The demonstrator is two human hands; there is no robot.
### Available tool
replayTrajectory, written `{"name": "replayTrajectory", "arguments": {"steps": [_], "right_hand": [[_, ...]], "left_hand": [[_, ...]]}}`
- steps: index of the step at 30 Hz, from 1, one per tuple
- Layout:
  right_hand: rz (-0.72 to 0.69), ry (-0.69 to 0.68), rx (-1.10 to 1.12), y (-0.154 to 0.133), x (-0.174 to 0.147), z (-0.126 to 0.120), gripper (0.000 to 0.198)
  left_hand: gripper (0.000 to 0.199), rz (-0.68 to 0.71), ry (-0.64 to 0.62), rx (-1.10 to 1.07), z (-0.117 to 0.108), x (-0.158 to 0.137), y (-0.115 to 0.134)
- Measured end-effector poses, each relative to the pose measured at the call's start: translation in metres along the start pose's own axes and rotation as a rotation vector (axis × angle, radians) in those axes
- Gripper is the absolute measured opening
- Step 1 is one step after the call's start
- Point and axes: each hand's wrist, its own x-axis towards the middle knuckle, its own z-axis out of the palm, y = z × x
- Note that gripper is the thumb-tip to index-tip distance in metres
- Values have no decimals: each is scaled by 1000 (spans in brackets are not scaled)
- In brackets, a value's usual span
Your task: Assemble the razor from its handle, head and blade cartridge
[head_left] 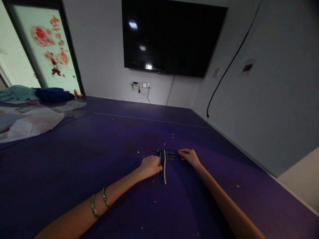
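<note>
My left hand (150, 166) is closed in a loose fist around a slim tool (159, 159) with a dark end, its kind too small to make out. Just right of that fist, a pale, slightly bent rod or cord (164, 167) lies lengthwise on the purple surface. Beyond its far end sits a small dark, shiny piece (170, 155), perhaps a packet or circuit board. My right hand (189, 157) rests a little to the right of this piece, apart from it, fingers partly stretched and holding nothing visible.
White scraps dot the purple floor (112, 179). Clear plastic sheeting (37, 124) and blue cloth (56, 94) lie at the far left. Ahead, a television (171, 36) hangs above wall sockets (144, 85). A black cable (228, 68) dangles along the right wall.
</note>
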Motion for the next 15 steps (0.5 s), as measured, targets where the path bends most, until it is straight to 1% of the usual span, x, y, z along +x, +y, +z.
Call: {"name": "replayTrajectory", "arguments": {"steps": [3,6,10,13,15], "right_hand": [[52,20,54,-6,-2,2,15],[64,4,66,-17,-7,11,14],[133,-115,137,-40,-22,35,19],[227,-204,268,-60,-36,51,25],[256,-224,384,-70,-43,58,28]], "left_hand": [[21,-3,5,-6,1,1,0],[22,-18,25,-19,-1,2,-1],[26,-39,78,-41,-10,1,3],[29,-26,107,-36,-19,-2,10],[27,1,124,-21,-24,-5,17]]}}
